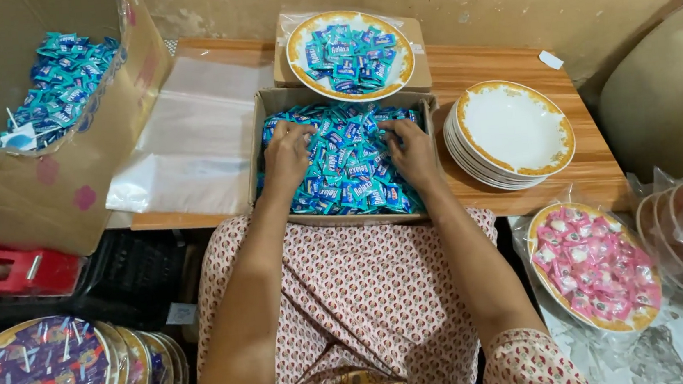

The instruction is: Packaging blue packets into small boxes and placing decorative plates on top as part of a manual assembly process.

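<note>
Both your left hand (pixel 287 157) and right hand (pixel 412 151) lie spread, grip loose, in the blue candies (pixel 350 175) filling the box (pixel 268 101) on the desk (pixel 511 62), so you seem to be gathering a handful, and next you should close your fingers around some.

left hand (pixel 287 154) palm down in blue sweets (pixel 348 171) | right hand (pixel 412 151) likewise, fingers (pixel 390 134) spread | box (pixel 268 101) at desk (pixel 503 62) front edge, middle | filled plate (pixel 350 54) behind box at back edge | empty plates (pixel 515 131) stacked near right edge | plastic sheets (pixel 193 139) toward left edge
</note>
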